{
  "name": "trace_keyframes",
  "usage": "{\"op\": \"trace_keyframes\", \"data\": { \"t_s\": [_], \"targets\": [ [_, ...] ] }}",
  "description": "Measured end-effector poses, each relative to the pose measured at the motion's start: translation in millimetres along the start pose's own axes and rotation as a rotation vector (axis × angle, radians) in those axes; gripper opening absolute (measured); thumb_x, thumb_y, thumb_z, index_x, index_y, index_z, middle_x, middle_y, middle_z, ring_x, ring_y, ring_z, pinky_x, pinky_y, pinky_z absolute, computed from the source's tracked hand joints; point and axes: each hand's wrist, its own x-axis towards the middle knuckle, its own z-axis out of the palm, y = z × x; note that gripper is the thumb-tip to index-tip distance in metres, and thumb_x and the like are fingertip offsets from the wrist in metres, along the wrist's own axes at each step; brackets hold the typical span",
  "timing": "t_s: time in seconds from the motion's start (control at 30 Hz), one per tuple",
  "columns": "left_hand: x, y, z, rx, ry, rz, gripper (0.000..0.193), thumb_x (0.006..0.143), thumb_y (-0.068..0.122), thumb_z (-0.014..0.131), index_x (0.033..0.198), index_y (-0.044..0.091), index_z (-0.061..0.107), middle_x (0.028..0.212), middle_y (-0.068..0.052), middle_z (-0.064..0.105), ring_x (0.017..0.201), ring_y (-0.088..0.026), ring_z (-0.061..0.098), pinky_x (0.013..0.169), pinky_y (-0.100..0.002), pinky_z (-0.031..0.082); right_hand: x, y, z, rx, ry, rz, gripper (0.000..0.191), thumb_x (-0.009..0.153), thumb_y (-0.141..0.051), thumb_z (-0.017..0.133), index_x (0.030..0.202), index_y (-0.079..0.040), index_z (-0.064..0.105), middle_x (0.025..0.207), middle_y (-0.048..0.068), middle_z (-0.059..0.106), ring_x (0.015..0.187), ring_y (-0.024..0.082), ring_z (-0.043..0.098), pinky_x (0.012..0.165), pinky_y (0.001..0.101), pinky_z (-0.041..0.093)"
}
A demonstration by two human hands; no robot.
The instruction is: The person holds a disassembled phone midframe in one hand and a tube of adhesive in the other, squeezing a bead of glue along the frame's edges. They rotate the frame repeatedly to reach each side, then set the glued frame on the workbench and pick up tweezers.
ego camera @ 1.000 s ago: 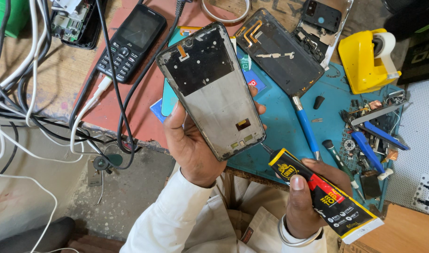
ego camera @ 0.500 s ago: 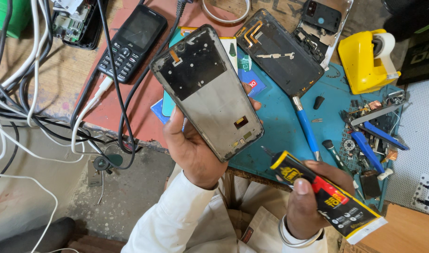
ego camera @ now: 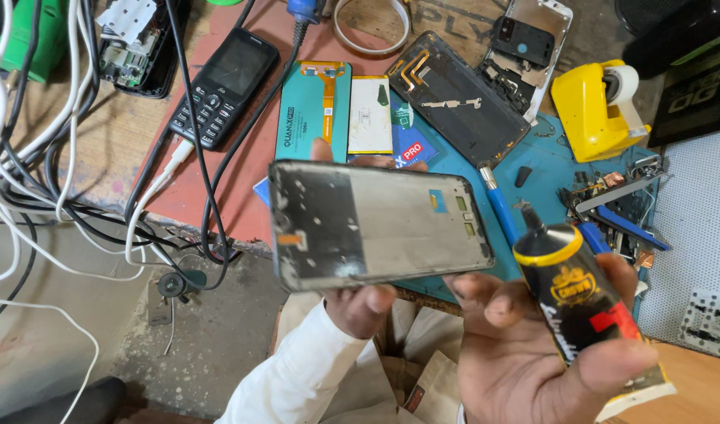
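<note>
1. Holding the phone frame (ego camera: 379, 225) level above the bench edge, the left hand (ego camera: 360, 302) grips it from below, thumb on the near rim and a fingertip showing over the far rim.
2. Clenched around the black and yellow glue tube (ego camera: 584, 310), the right hand (ego camera: 533, 353) points its nozzle up, close to the frame's right end.
3. Judging by its look, the frame is light, thin and stiff; its inner face probably should not be touched, so the rims are the place to hold it.
4. Being soft, the tube likely yields to any squeeze, so a grip on its body suits.
5. Most left fingers are hidden behind the frame; the tube's tail runs out of the picture's corner.
6. Whether the nozzle is capped is hard to make out.
7. Small parts on the blue mat (ego camera: 544, 161) are too fine to identify.
</note>
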Motion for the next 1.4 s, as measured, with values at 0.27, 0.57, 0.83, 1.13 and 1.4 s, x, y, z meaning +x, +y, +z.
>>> {"op": "trace_keyframes", "data": {
  "t_s": [0.27,0.57,0.83,1.13,1.4],
  "targets": [
    [-10,2,9,0.266,-0.291,0.05,0.063,0.11,0.019,0.064,0.158,0.016,0.023,0.166,-0.014,0.028,0.155,-0.031,0.044,0.126,-0.048,0.048,40,-11,6,-0.242,-0.032,-0.147,0.059,0.112,-0.05,0.051,0.148,-0.003,0.044,0.117,0.013,0.069,0.09,0.022,0.068,0.093,0.054,0.055],
    [6,4,6,-0.604,-0.028,-0.84,0.069,0.109,0.049,0.041,0.161,0.005,0.037,0.147,-0.017,0.055,0.137,-0.027,0.052,0.117,-0.04,0.042,51,-21,2,-0.248,-0.183,-0.035,0.056,0.114,-0.046,0.057,0.143,0.001,0.047,0.108,0.021,0.069,0.081,0.03,0.07,0.086,0.0595,0.061],
    [6,4,9,-0.867,-0.064,-0.778,0.065,0.117,0.055,0.034,0.166,0.012,0.03,0.099,-0.002,0.047,0.101,-0.019,0.053,0.102,-0.044,0.053,49,-3,5,-0.463,-0.348,0.099,0.061,0.106,-0.044,0.069,0.144,-0.002,0.047,0.108,0.026,0.066,0.096,0.035,0.071,0.1,0.0527,0.06],
    [6,7,11,-0.629,0.078,-0.795,0.063,0.111,0.052,0.034,0.158,0.011,0.037,0.14,-0.015,0.058,0.126,-0.029,0.059,0.103,-0.047,0.052,16,19,1,-0.825,0.071,-0.178,0.076,0.091,-0.058,0.07,0.141,-0.002,0.059,0.121,0.013,0.061,0.09,0.016,0.058,0.066,0.0259,0.044],
    [1,7,11,-0.635,0.055,-0.709,0.065,0.11,0.05,0.033,0.159,0.008,0.036,0.143,-0.019,0.058,0.13,-0.029,0.059,0.114,-0.043,0.048,9,10,6,-0.985,-0.205,-0.228,0.047,0.099,-0.015,0.075,0.137,0.001,0.053,0.127,0.02,0.068,0.116,0.02,0.069,0.11,0.0343,0.056]
  ]
}}
